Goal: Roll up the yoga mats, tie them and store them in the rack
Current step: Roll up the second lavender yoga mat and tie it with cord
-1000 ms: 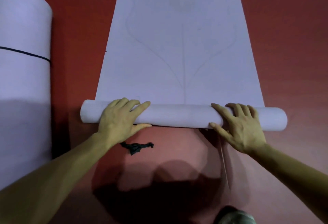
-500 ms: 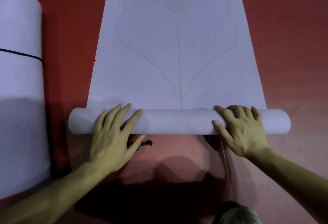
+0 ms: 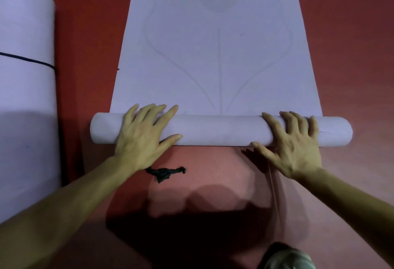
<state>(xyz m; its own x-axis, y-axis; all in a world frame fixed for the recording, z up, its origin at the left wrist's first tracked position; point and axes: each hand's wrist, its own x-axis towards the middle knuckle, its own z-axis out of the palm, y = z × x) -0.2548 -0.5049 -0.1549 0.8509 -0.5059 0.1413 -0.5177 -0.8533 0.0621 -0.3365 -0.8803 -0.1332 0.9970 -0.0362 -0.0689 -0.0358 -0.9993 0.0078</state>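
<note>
Rolling onward, the person is pushing the roll (image 3: 221,130) of the yoga mat (image 3: 215,55) further up the red floor (image 3: 351,34), and it is fatter than a moment ago. Now the left hand (image 3: 142,134) is climbing back on top, the right hand (image 3: 296,140) pressing alongside, fingers spread flat, clasping nothing. Most of the mat is lying unrolled; the black tie (image 3: 165,172) is waiting behind.
</note>
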